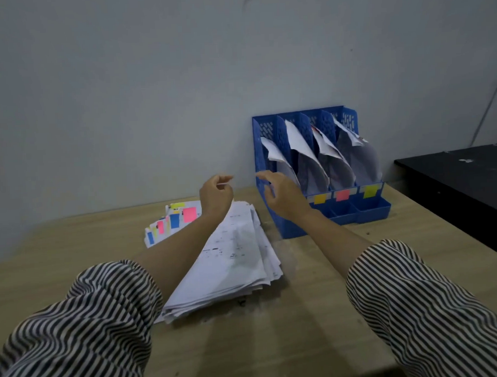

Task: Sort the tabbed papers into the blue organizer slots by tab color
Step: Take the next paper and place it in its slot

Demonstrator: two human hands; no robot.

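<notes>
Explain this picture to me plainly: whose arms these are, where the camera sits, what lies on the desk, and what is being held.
No machine here: a person's two arms in striped sleeves, seen from a camera worn on the head, looking down. On the wooden table lies a stack of white papers, with colour-tabbed sheets behind it. The blue organizer stands by the wall, its four slots holding papers, with coloured labels in front. The left hand seems to pinch something thin and pale; I cannot tell what. The right hand hovers, holding nothing visible.
</notes>
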